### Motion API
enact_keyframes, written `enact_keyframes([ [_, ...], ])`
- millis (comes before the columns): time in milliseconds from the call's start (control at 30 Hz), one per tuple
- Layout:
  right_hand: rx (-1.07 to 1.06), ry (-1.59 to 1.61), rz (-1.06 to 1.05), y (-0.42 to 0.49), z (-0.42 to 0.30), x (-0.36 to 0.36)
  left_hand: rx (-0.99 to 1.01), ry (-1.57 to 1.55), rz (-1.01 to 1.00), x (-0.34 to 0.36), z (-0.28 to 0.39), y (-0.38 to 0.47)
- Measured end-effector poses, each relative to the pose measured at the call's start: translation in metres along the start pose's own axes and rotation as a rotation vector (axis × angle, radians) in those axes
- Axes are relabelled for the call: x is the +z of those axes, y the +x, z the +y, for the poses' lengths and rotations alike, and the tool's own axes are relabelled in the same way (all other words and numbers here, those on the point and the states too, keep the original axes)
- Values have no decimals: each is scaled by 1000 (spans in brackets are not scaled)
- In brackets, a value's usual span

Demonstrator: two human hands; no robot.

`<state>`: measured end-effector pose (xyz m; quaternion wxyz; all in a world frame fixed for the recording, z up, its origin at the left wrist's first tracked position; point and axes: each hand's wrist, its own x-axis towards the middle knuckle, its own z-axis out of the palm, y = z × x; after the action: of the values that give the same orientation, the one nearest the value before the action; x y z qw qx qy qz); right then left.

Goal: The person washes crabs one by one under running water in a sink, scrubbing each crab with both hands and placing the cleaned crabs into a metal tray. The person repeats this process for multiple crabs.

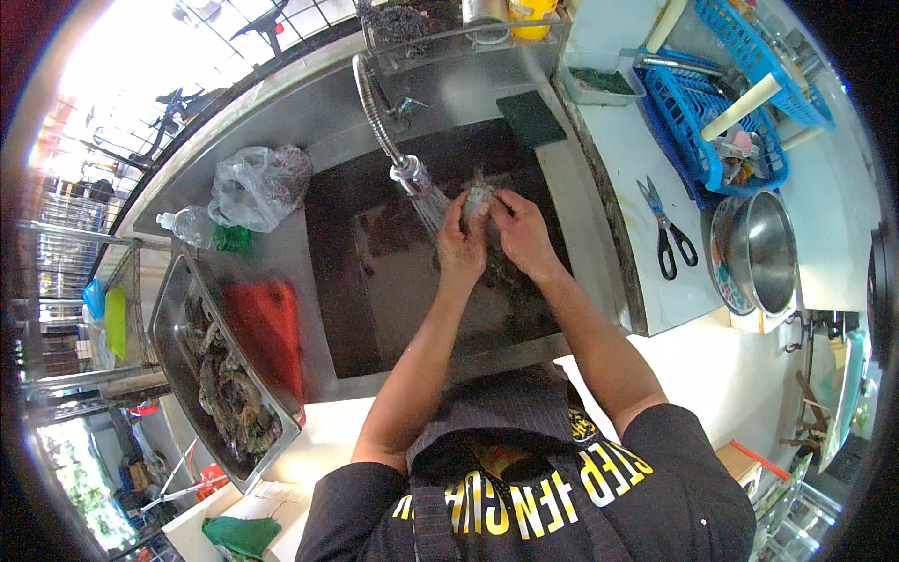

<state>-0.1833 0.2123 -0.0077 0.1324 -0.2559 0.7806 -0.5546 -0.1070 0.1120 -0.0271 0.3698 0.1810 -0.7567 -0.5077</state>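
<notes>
Both hands hold one small pale grey-green thing [480, 199], which looks like a shellfish, above the dark sink basin [351, 309]. Its left side is gripped by my left hand [463, 242], its right side by my right hand [520, 232]. Just left of the hands, water sprays from a flexible metal faucet [406, 168]. On the left, a steel tray [263, 460] holds several grey-brown pieces, seemingly shellfish [232, 393]. Black-handled scissors [667, 228] lie partly spread on the right counter. What lies under the fingers is hidden.
A red board [270, 337], a plastic bag [253, 186] and a bottle with green liquid [204, 228] are left of the basin. A dark green pad [530, 119] lies at its far right corner. On the right stand a steel bowl [769, 253] and a blue dish rack [713, 165].
</notes>
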Motion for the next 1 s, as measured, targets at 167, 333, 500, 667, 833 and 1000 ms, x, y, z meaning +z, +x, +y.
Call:
enact_keyframes([
  [167,54,-105,-464,2,37,-2,-180,370,-98,-29,-45,-31],
  [333,442,-625,-623,33,131,17,-115,721,-141,-117,-39,-29],
  [500,123,-1147,-771,22,220,83,-201,822,112,-229,48,7],
  [667,-24,-1153,-718,28,232,115,-206,1163,210,-372,126,19],
  [833,-58,-1151,-706,52,209,123,-934,1348,20,-468,111,-16],
  [1000,-46,-969,-653,64,174,111,-358,1624,491,-425,87,-26],
])
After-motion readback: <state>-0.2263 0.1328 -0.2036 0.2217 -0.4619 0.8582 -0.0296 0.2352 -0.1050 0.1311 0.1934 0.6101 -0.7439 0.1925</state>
